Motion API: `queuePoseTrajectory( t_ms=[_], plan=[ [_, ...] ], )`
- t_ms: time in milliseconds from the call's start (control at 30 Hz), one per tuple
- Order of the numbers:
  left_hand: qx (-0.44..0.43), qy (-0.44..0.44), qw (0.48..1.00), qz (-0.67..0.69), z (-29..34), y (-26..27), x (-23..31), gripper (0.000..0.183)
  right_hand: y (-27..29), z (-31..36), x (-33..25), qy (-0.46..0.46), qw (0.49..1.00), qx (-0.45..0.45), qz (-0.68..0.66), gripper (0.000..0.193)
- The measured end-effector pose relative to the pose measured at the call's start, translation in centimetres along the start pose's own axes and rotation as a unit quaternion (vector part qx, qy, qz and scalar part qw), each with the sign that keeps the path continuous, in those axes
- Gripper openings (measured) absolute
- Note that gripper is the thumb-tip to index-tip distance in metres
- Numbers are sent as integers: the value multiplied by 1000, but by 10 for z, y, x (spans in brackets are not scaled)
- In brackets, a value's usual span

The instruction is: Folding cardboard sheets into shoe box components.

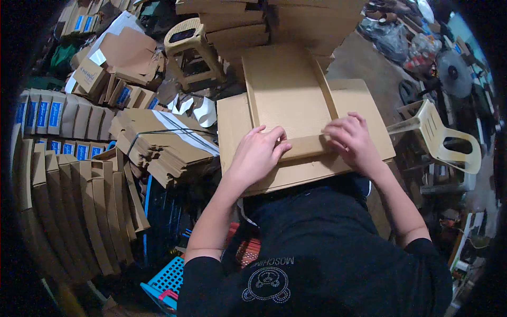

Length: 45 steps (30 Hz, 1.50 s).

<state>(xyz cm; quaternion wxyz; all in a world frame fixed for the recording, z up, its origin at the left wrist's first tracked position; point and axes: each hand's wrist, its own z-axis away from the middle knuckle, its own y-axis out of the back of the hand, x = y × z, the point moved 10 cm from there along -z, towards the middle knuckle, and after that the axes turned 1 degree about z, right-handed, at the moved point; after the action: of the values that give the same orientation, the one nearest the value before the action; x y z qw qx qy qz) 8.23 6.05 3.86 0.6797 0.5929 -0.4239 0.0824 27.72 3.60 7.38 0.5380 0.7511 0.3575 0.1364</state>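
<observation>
A brown cardboard box (288, 90) with raised side walls and a long upright lid flap lies over my lap. Beneath it is a wider flat cardboard sheet or stack (364, 105). My left hand (260, 154) is at the box's near left corner, its fingers curled and its thumb against the folded near wall (306, 147). At the near right corner my right hand (348, 140) has bent fingers closed at the edge, slightly blurred. Part of the box's corners is hidden under both hands.
Strapped flat cardboard (163, 137) lies left, beside rows of folded boxes (84, 211). A plastic stool (193, 50) stands ahead, with stacked cardboard (311, 26) behind the box. On the right are a plastic chair (449, 137) and a fan (454, 74). A blue basket (169, 280) sits lower left.
</observation>
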Motion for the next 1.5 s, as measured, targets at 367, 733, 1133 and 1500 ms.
queuePoseTrajectory(
  t_ms=[367, 733, 1133, 1500],
  plan=[
    [-104, 22, 987, 124, -10, -10, -7, 21, -28, -13, 11, -171, 940, -191, -223, 47],
    [-142, 48, 971, 185, -11, -8, 3, 16, -49, -41, 6, -115, 899, -362, -219, 44],
    [9, -112, 994, -9, 0, -1, 21, 14, -25, -29, -21, 50, 967, -204, -141, 41],
    [-37, -114, 984, -132, 18, -23, 39, 13, -34, -10, -29, 40, 981, -178, -64, 15]
  ],
)
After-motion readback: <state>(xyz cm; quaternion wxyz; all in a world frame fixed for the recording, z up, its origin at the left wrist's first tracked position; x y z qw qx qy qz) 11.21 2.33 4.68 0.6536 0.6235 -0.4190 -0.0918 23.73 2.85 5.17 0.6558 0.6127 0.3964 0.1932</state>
